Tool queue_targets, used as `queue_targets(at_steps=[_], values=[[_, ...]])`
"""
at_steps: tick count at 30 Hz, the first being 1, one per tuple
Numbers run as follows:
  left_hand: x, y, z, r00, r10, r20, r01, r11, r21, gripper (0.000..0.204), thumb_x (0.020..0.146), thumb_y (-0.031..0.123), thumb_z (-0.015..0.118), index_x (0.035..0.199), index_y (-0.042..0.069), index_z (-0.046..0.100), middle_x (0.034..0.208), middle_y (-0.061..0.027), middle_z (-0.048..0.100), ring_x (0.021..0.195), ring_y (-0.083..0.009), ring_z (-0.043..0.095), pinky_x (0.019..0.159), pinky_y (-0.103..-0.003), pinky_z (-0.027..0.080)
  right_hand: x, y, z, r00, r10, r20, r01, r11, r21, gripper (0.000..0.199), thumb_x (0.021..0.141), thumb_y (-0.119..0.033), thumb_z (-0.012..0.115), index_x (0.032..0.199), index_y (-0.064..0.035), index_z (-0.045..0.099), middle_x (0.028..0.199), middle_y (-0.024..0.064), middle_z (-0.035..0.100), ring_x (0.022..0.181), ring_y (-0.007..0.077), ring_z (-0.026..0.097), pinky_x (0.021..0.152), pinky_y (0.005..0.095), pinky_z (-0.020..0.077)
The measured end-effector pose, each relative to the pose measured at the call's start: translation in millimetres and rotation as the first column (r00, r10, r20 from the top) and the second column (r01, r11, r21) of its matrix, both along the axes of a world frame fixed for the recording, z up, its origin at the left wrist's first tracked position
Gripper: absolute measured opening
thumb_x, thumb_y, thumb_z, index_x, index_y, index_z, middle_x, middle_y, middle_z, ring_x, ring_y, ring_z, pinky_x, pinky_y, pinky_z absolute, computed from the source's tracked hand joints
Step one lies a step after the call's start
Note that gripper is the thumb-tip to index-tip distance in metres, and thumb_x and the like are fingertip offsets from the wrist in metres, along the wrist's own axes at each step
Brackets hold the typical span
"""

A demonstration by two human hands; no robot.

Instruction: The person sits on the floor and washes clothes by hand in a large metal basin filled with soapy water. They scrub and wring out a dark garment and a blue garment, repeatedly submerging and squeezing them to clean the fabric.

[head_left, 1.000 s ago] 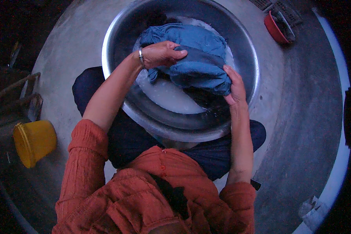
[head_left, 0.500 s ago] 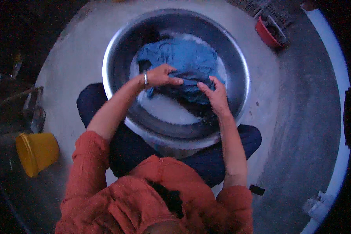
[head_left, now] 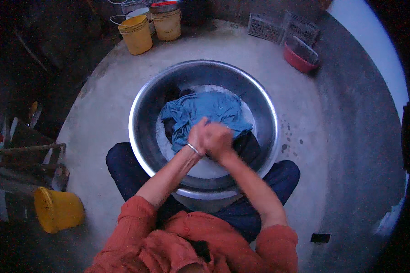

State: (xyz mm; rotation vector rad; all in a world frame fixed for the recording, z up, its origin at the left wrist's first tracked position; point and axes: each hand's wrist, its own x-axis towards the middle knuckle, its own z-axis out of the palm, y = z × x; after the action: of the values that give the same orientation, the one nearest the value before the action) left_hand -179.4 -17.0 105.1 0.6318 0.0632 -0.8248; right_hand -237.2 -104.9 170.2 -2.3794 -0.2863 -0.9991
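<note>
A wet blue garment (head_left: 212, 105) lies bunched in a large round metal basin (head_left: 134, 125), over whitish suds (head_left: 205, 170). Darker cloth (head_left: 245, 150) shows beneath it on the right side. My left hand (head_left: 197, 135), with a silver bangle at the wrist, and my right hand (head_left: 218, 140) are pressed together over the garment's near edge. Both are closed, with a bluish bit of the garment between them; most of what they grip is hidden by the fingers.
My bent legs flank the basin. A yellow bucket (head_left: 61, 210) lies tipped at left; more buckets (head_left: 136, 36) stand far left. Toward the far right are a red tub (head_left: 298, 57) and grey crates (head_left: 264, 28). A small black flat object (head_left: 320, 237) lies at right.
My hands were apart on the garment, fingers spread; now they have come together and closed. The view has shifted, so the basin sits lower and the far buckets show.
</note>
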Motion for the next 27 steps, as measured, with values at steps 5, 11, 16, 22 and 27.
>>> queue_targets(at_steps=[5,11,16,22,27], values=[[-5.4,8.9,-1.0,0.977,-0.168,0.130,0.205,0.907,-0.369,0.033,0.089,0.033,0.038,0.104,0.008,0.055,0.093,-0.0027,0.059,0.083,-0.0174,0.057,0.080,-0.036,0.045,-4.9,12.1,9.0,0.997,0.007,-0.082,0.008,0.983,0.182,0.020,0.071,-0.021,0.060,0.055,-0.0099,0.054,0.054,0.0124,0.052,0.050,0.0290,0.053,0.046,0.0384,0.0396],[-33.2,-10.1,15.0,0.992,-0.035,-0.118,0.062,0.971,0.231,0.045,0.089,0.044,0.037,0.111,0.007,0.050,0.107,-0.0058,0.058,0.099,-0.0200,0.055,0.088,-0.037,0.043,22.8,-29.9,-10.4,0.938,-0.169,-0.302,0.222,0.963,0.152,0.035,0.079,-0.036,0.052,0.059,-0.0080,0.060,0.060,0.0159,0.058,0.054,0.0329,0.056,0.049,0.0398,0.0424],[-33.3,-0.6,109.0,0.942,-0.335,-0.026,0.333,0.920,0.206,0.063,0.079,0.059,0.047,0.115,0.007,0.049,0.108,-0.0051,0.056,0.097,-0.0174,0.053,0.086,-0.032,0.041,29.5,-68.3,2.1,0.848,0.247,-0.470,0.034,0.858,0.512,0.037,0.075,-0.039,0.062,0.067,-0.0032,0.061,0.062,0.0102,0.058,0.057,0.0211,0.054,0.053,0.0326,0.0414],[-4.4,38.6,80.0,0.835,-0.137,0.533,-0.260,0.755,0.602,0.024,0.081,0.027,0.060,0.090,0.005,0.060,0.083,0.0003,0.058,0.077,-0.0107,0.053,0.073,-0.026,0.042,11.3,-103.9,-7.6,0.537,0.531,-0.656,-0.278,0.845,0.457,0.032,0.067,-0.025,0.071,0.085,-0.0006,0.060,0.080,0.0023,0.058,0.077,0.0092,0.051,0.071,0.0250,0.0417],[10.3,23.4,44.0,0.988,0.100,0.117,-0.140,0.904,0.404,0.043,0.082,0.042,0.053,0.104,0.005,0.052,0.099,-0.0069,0.057,0.091,-0.0199,0.054,0.081,-0.037,0.044,10.2,-66.0,-1.4,0.930,0.301,-0.212,-0.047,0.669,0.742,0.022,0.070,-0.010,0.064,0.090,-0.0037,0.059,0.080,0.0035,0.059,0.076,0.0104,0.054,0.068,0.0252,0.0441]])
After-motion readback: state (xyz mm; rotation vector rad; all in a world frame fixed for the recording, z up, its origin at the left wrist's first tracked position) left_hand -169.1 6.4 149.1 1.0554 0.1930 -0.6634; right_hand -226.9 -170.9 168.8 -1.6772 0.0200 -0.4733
